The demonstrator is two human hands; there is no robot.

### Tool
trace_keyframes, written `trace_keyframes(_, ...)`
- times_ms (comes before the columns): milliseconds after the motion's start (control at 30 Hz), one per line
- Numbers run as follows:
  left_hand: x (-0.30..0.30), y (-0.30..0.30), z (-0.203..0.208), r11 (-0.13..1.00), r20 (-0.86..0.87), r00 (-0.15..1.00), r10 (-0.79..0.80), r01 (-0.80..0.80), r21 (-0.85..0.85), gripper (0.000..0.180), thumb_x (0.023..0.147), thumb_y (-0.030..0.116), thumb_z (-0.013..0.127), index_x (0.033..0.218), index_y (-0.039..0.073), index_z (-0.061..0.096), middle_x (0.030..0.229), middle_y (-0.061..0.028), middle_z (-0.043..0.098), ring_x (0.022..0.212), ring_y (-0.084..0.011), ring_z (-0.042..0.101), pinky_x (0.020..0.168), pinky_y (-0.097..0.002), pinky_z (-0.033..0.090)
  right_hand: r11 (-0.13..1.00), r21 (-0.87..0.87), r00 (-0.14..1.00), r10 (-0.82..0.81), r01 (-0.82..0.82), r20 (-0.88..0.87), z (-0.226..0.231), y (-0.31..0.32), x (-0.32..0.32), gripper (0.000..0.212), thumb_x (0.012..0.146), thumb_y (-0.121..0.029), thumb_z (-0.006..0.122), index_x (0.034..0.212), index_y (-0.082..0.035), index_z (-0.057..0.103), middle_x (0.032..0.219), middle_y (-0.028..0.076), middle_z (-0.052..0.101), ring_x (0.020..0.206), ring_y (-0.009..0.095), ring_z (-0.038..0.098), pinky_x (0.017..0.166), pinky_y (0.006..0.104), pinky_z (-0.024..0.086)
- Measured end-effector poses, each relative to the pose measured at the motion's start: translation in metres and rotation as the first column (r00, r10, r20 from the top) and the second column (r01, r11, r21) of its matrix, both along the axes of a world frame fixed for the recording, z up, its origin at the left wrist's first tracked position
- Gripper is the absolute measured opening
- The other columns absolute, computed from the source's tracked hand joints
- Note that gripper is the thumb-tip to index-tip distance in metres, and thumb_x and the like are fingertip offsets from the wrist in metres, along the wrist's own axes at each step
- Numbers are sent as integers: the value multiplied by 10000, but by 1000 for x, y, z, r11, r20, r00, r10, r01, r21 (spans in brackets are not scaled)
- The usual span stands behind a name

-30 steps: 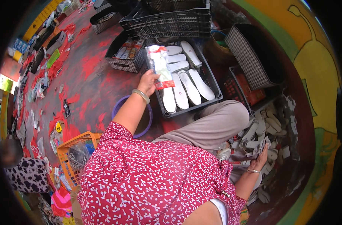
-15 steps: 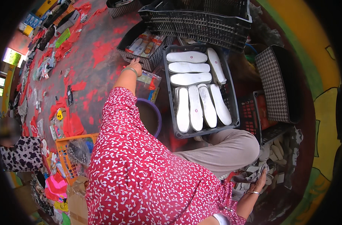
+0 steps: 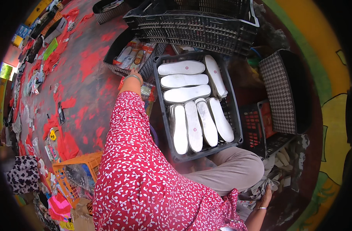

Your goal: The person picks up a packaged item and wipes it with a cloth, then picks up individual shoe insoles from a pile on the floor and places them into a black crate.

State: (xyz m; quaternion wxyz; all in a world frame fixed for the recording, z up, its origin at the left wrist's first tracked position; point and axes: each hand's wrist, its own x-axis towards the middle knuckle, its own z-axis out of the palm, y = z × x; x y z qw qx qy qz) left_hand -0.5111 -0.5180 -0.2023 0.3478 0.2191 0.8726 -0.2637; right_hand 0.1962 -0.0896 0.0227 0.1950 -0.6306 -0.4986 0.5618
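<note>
My left hand (image 3: 134, 74) is stretched forward to the near rim of a houndstooth basket (image 3: 147, 68). Its fingers look bent over that rim, though their tips are partly hidden. Inside the basket lie clear packets with insoles (image 3: 128, 57). A flat plastic packet (image 3: 148, 91) lies just beside my left hand. Low on the right, my right hand (image 3: 266, 198) is closed on a crumpled grey cloth (image 3: 257, 191). Between my hands, a black plastic crate (image 3: 162, 133) holds white insoles (image 3: 186, 82) in stacked rows, several lying crosswise and others lengthwise.
A large black crate (image 3: 191, 29) stands behind the insole crate. On the right are a tipped houndstooth basket (image 3: 274, 90) and loose pale pieces (image 3: 282, 159). An orange basket (image 3: 95, 161) sits at left, near a purple-rimmed basin (image 3: 153, 134). Red scraps litter the floor.
My left fingers have gone from outstretched to bent at the basket's rim. The view has shifted, so the crates appear farther left and lower. My right hand stays beside the grey cloth.
</note>
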Motion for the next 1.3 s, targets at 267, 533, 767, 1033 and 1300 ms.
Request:
trace_keyframes(267, 47, 17, 70, 938, -44, 984, 175, -153, 312, 387, 796, 188, 505, 1129, 18, 601, 1261, -152, 511, 1220, -289, 434, 982, -354, 386, 998, 57, 998, 33, -29, -56, 4, -21, -26, 381, 885, -280, 565, 1111, 26, 558, 1036, 74, 608, 887, 160, 581, 772, 296, 471)
trace_keyframes(533, 69, 10, 37, 907, 133, 971, 197, -233, 352, 356, 747, 157, 509, 1038, -7, 634, 1156, -185, 573, 1080, -303, 554, 910, -376, 436, 988, 33, 986, 147, -150, 84, -13, -16, -19, 458, 912, -330, 504, 1197, 28, 514, 1170, 95, 560, 1014, 181, 552, 869, 315, 444)
trace_keyframes(767, 101, -28, -13, 915, 219, 923, -317, 237, 327, 238, 640, 53, 563, 839, 9, 687, 933, -198, 642, 855, -330, 625, 752, -385, 492, 998, -59, 998, 9, -13, -62, -16, -30, -38, 423, 913, -292, 495, 1182, 34, 504, 1128, 114, 581, 964, 231, 592, 819, 357, 498)
trace_keyframes(1033, 84, -49, 64, 679, 166, 855, 491, -495, 542, 284, 701, 125, 489, 864, -44, 648, 899, -212, 638, 835, -300, 620, 727, -367, 467, 997, -79, 998, 15, -20, -61, -26, -22, -14, 430, 919, -296, 485, 1188, 39, 501, 1133, 110, 580, 976, 223, 583, 838, 349, 481)
trace_keyframes(1300, 19, -126, -27, -389, 634, 380, 674, -547, 741, 226, 713, 14, 477, 887, 5, 622, 842, -127, 623, 805, -240, 608, 730, -362, 458, 994, -96, 998, 53, -58, -46, -33, -15, -5, 413, 932, -274, 455, 1183, 49, 509, 1154, 108, 573, 1013, 196, 555, 864, 326, 443)
